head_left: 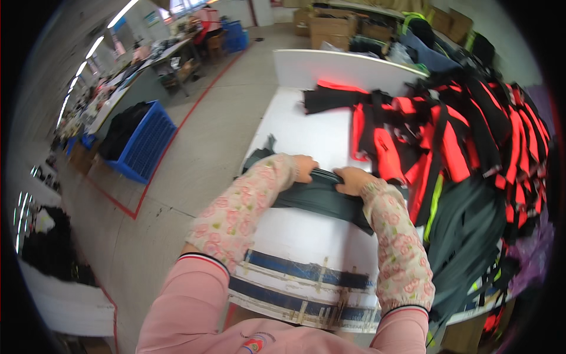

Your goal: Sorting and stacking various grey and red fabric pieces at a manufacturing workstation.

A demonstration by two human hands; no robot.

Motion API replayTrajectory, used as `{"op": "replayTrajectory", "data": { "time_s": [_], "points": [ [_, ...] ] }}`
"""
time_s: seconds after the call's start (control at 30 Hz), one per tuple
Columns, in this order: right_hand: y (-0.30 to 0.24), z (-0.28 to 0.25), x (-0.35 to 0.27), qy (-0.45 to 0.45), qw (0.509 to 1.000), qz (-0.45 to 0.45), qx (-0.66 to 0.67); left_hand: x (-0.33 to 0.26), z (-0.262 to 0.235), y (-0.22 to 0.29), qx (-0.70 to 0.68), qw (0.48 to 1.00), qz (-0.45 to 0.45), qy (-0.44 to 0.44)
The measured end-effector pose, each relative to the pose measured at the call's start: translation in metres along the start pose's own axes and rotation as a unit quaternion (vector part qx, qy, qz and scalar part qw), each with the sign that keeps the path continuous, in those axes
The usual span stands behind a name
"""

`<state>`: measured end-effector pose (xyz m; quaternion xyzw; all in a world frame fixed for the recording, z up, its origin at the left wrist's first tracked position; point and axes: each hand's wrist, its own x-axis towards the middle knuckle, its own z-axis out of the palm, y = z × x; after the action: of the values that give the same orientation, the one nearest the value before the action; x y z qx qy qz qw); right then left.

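A dark grey garment point(318, 197) lies across the white table point(283, 127) in front of me. Its upper edge is gripped on the left by my left hand point(303, 168), fingers curled over the cloth. A short way to the right, my right hand point(352, 180) pinches the same edge. Between the hands the edge shows thin folded layers. One end of the cloth sticks out past my left forearm. Floral sleeve covers wrap both forearms.
Right of my hands, black and bright coral garments point(448, 135) form a big heap, with dark grey cloth point(466, 230) hanging below it. A white board point(348, 64) edges the table's far side. A blue crate point(144, 141) of dark cloth stands on the floor at left. Cardboard boxes point(333, 29) sit behind.
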<state>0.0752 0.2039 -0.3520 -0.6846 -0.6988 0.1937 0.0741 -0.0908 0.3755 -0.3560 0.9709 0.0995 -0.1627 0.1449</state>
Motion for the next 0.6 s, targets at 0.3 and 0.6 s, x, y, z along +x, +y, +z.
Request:
{"op": "replayTrajectory", "data": {
  "time_s": [0.3, 0.6],
  "points": [
    [-0.007, 0.001, -0.027, 0.021, 0.999, 0.004, -0.044, 0.008, 0.019, 0.036, -0.019, 0.997, -0.026, 0.069],
    [-0.019, -0.005, -0.024, 0.125, 0.981, 0.044, -0.140, 0.003, 0.015, 0.028, -0.073, 0.994, -0.010, 0.084]
  ]
}}
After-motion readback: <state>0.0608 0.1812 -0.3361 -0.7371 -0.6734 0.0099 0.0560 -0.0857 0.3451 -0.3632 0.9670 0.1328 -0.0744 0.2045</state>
